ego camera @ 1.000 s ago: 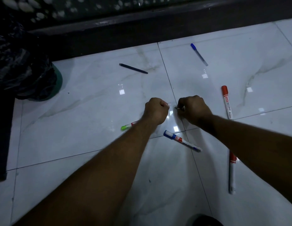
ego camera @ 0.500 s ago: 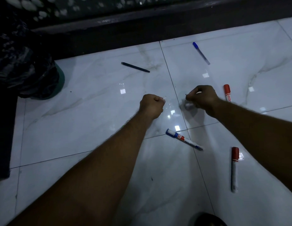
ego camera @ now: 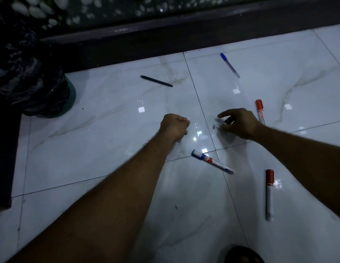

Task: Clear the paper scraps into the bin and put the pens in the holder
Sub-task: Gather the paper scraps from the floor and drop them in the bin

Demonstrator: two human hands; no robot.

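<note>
**Hands low over floor scraps**

We note left hand (ego camera: 173,127) clenched, white bit (ego camera: 187,121) showing at its fingers. Right hand (ego camera: 239,123) loosely spread just over a scrap (ego camera: 214,127) on the floor (ego camera: 108,133). Pens (ego camera: 212,161) scattered around; bin (ego camera: 70,95) far left.

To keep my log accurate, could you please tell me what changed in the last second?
The right hand moved right, away from the left hand, and opened its fingers above small scraps. The left hand stayed clenched; the blue marker and black pen lay unmoved.

L fist (ego camera: 173,128) contents hidden; bin (ego camera: 32,88) cut by edge.
</note>
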